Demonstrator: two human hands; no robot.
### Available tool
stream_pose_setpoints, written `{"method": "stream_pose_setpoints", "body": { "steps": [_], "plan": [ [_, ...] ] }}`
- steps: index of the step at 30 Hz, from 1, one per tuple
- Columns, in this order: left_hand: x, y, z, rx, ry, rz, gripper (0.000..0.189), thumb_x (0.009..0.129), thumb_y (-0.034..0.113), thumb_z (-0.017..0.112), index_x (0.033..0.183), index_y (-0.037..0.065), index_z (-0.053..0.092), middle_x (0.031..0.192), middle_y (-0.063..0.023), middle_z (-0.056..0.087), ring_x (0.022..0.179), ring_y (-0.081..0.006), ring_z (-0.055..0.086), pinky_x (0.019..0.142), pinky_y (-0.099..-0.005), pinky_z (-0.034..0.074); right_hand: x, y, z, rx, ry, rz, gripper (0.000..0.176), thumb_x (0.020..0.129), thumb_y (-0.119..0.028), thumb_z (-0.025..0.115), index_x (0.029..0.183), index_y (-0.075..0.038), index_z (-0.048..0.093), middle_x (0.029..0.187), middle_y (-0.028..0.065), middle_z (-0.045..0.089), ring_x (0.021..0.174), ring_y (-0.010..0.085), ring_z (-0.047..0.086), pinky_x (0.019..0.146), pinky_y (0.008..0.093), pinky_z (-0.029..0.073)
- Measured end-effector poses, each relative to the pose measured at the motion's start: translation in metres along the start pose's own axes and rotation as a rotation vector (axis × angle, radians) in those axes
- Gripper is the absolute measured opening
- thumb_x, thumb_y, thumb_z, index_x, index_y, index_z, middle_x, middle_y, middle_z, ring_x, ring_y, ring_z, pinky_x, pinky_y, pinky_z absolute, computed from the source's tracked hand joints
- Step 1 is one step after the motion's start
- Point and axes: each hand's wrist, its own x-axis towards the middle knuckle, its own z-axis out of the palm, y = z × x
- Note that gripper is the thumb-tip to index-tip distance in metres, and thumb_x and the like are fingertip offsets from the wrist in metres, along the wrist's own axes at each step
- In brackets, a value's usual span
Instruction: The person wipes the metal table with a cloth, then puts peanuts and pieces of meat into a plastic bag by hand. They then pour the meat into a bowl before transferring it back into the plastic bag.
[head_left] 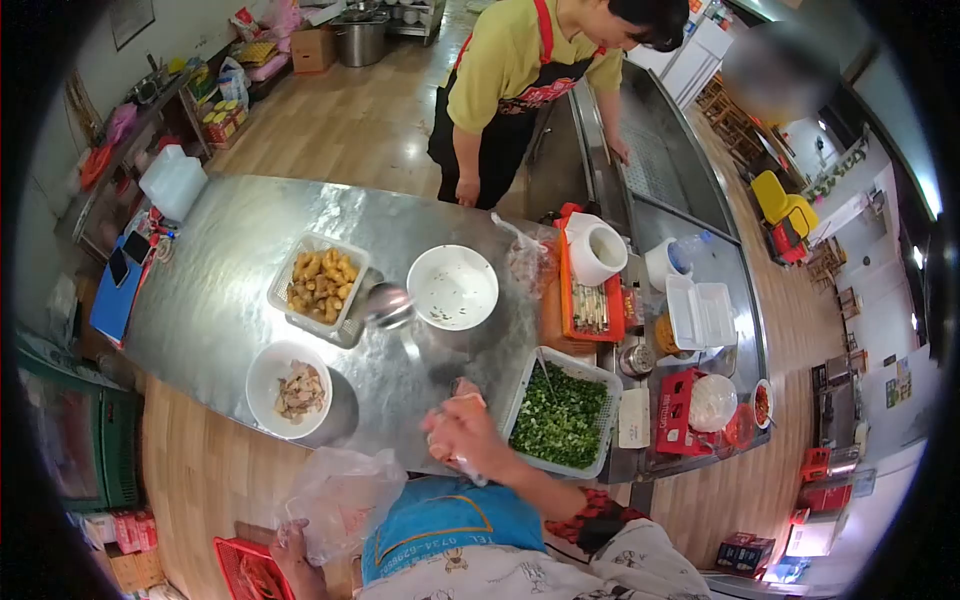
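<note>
My left hand (297, 563) is low at the left, fingers closed on the edge of a thin clear plastic bag (345, 495) that hangs open beside my blue apron. Over the front edge of the steel table, my right hand (468, 436) is closed round a crumpled pinkish plastic-wrapped thing (468, 392); its contents are blurred. Left of that hand is a white bowl of sliced meat (299, 392). To its right stands a white basket of chopped green onions (560, 412) with a spoon in it. A ladle (389, 305) lies near a white bowl (452, 287) with green flecks inside.
A plastic basket of yellow-brown pieces (320, 284) stands on the steel table (230, 250). An orange tray (567, 300), a white jar (598, 252) and a red crate (676, 410) crowd the right side. Across the table stands a co-worker (520, 80) in an apron.
</note>
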Motion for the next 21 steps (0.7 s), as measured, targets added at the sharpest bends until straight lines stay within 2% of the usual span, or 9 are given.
{"method": "stream_pose_setpoints", "body": {
  "steps": [1, 2, 4, 7, 9, 13, 16, 18, 21],
  "plan": [
    [0.002, 0.003, 0.008, 0.004, -0.004, -0.001, 0.022, 0.086, 0.021, 0.061, 0.088, -0.001, 0.060, 0.080, -0.0055, 0.057, 0.072, -0.0174, 0.057, 0.069, -0.0284, 0.048, 0.003, 0.004, -0.019, -0.142, 0.147, -0.093, 0.026, 0.090, -0.023, 0.051, 0.095, 0.000, 0.061, 0.066, 0.0026, 0.054, 0.059, 0.0107, 0.051, 0.055, 0.0274, 0.042],
    [0.003, 0.005, 0.014, -0.028, -0.021, -0.001, 0.021, 0.087, 0.021, 0.060, 0.086, 0.000, 0.061, 0.078, -0.0044, 0.057, 0.069, -0.0147, 0.056, 0.064, -0.0259, 0.046, 0.004, -0.007, -0.039, -0.191, 0.155, 0.011, 0.025, 0.090, -0.022, 0.051, 0.091, 0.001, 0.061, 0.067, 0.0042, 0.056, 0.058, 0.0122, 0.052, 0.057, 0.0282, 0.043],
    [0.005, 0.011, 0.021, -0.049, -0.040, -0.005, 0.020, 0.087, 0.021, 0.060, 0.084, 0.001, 0.061, 0.076, -0.0033, 0.057, 0.066, -0.0119, 0.054, 0.059, -0.0234, 0.044, 0.018, -0.021, -0.069, -0.231, 0.166, 0.124, 0.025, 0.089, -0.021, 0.051, 0.088, 0.001, 0.062, 0.067, 0.0058, 0.058, 0.057, 0.0138, 0.053, 0.059, 0.0290, 0.045],
    [0.011, 0.014, 0.032, 0.047, -0.158, -0.027, 0.020, 0.087, 0.022, 0.062, 0.084, 0.001, 0.062, 0.074, -0.0031, 0.057, 0.064, -0.0115, 0.053, 0.058, -0.0242, 0.043, 0.048, -0.016, -0.103, -0.414, 0.051, 0.016, 0.026, 0.091, -0.019, 0.049, 0.094, 0.003, 0.062, 0.063, -0.0006, 0.054, 0.057, 0.0072, 0.049, 0.053, 0.0242, 0.040],
    [0.014, 0.012, 0.043, 0.051, -0.140, 0.004, 0.021, 0.086, 0.021, 0.062, 0.083, 0.001, 0.063, 0.072, -0.0027, 0.056, 0.062, -0.0113, 0.052, 0.056, -0.0243, 0.041, 0.066, -0.016, -0.109, -0.180, -0.035, 0.112, 0.026, 0.090, -0.019, 0.050, 0.094, 0.002, 0.064, 0.063, -0.0005, 0.054, 0.055, 0.0082, 0.049, 0.051, 0.0245, 0.040],
    [0.011, 0.007, 0.047, -0.062, -0.050, -0.011, 0.020, 0.085, 0.020, 0.062, 0.083, 0.000, 0.064, 0.072, -0.0022, 0.056, 0.063, -0.0108, 0.052, 0.057, -0.0237, 0.041, 0.080, -0.012, -0.114, 0.125, -0.071, 0.266, 0.041, 0.094, -0.033, 0.047, 0.101, 0.003, 0.062, 0.064, 0.0007, 0.055, 0.055, 0.0095, 0.049, 0.050, 0.0239, 0.039],
    [0.012, 0.002, 0.026, -0.127, 0.065, 0.005, 0.019, 0.085, 0.018, 0.062, 0.083, -0.001, 0.063, 0.075, -0.0032, 0.057, 0.066, -0.0111, 0.053, 0.059, -0.0237, 0.042, 0.066, -0.007, -0.102, 0.702, 0.070, 0.336, 0.048, 0.094, -0.040, 0.047, 0.112, 0.003, 0.058, 0.066, -0.0016, 0.051, 0.056, 0.0084, 0.047, 0.051, 0.0238, 0.039],
    [0.010, 0.008, 0.011, -0.108, 0.015, 0.017, 0.019, 0.086, 0.017, 0.059, 0.086, -0.002, 0.062, 0.081, -0.0057, 0.059, 0.071, -0.0125, 0.056, 0.064, -0.0250, 0.044, 0.052, 0.019, -0.091, 1.173, 0.173, 0.327, 0.047, 0.093, -0.040, 0.049, 0.115, 0.001, 0.057, 0.067, -0.0016, 0.050, 0.060, 0.0094, 0.047, 0.054, 0.0249, 0.039],
    [0.002, 0.036, 0.019, -0.147, 0.187, 0.086, 0.023, 0.087, 0.019, 0.059, 0.091, -0.004, 0.062, 0.086, -0.0076, 0.061, 0.075, -0.0135, 0.058, 0.067, -0.0261, 0.047, 0.034, 0.052, -0.065, 1.231, 0.259, 0.510, 0.045, 0.091, -0.039, 0.052, 0.116, -0.002, 0.058, 0.071, -0.0006, 0.051, 0.063, 0.0107, 0.048, 0.057, 0.0249, 0.040]
  ]
}}
